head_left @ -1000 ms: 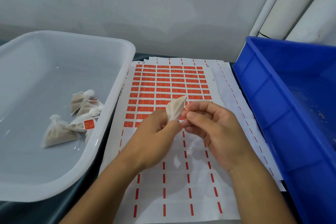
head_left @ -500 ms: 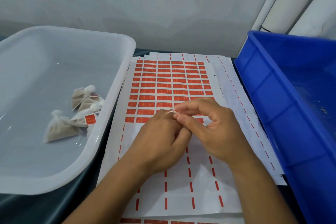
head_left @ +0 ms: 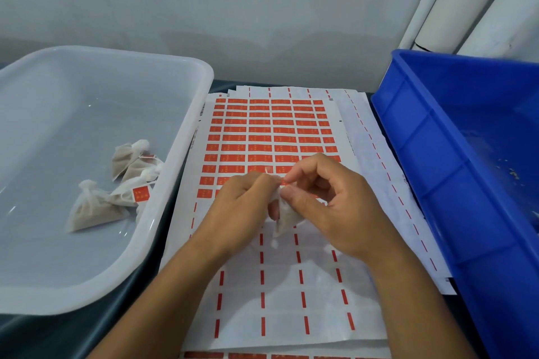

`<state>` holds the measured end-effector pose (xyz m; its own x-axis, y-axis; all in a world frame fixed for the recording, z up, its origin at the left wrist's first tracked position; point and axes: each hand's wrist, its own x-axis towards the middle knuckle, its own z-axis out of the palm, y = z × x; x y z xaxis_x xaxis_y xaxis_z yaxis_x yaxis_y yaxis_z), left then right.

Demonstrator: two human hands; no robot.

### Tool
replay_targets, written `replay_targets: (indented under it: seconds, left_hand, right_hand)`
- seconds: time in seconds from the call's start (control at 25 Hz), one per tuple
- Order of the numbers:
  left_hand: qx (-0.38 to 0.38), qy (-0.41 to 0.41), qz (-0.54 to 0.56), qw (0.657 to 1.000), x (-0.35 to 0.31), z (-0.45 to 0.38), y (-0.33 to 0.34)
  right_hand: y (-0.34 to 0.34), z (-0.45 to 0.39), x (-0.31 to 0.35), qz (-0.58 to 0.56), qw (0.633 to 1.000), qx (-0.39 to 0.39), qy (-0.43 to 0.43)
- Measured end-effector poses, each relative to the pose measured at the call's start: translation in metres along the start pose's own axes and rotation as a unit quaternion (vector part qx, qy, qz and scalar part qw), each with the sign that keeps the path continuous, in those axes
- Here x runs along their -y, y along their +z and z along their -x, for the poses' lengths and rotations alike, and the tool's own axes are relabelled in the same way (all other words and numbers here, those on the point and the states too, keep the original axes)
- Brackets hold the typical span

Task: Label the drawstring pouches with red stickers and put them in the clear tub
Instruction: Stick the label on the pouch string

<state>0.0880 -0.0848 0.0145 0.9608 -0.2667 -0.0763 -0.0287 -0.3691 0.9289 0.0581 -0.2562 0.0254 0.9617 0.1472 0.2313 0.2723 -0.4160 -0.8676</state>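
Pouch (head_left: 287, 217) now lowered between hands, left hand (head_left: 242, 207) and right hand (head_left: 329, 204) both pinching it

No text can be read with certainty. The red stickers (head_left: 264, 141) on the sticker sheet (head_left: 280, 285) carry small pale marks, too blurred to make out. The red sticker on one pouch (head_left: 141, 193) in the clear tub (head_left: 186, 137) shows the same unreadable marks. A line of tiny print along the sheet's left edge is also illegible.
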Motion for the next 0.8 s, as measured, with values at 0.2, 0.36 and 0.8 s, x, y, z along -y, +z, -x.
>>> replay_targets:
  seconds: [0.2,0.36,0.8]
  left_hand:
    - [-0.011,-0.026,0.036,0.999,0.0,0.0,-0.003]
    - [-0.035,-0.031,0.065,0.997,-0.004,0.001,-0.003]
    - [-0.083,-0.055,0.11,0.989,-0.003,0.0,-0.002]
  right_hand:
    - [0.002,0.001,0.003,0.014,1.0,0.015,-0.021]
    - [0.002,0.002,0.003,0.068,0.997,0.01,-0.042]
    - [0.014,0.003,0.0,0.177,0.983,0.031,-0.037]
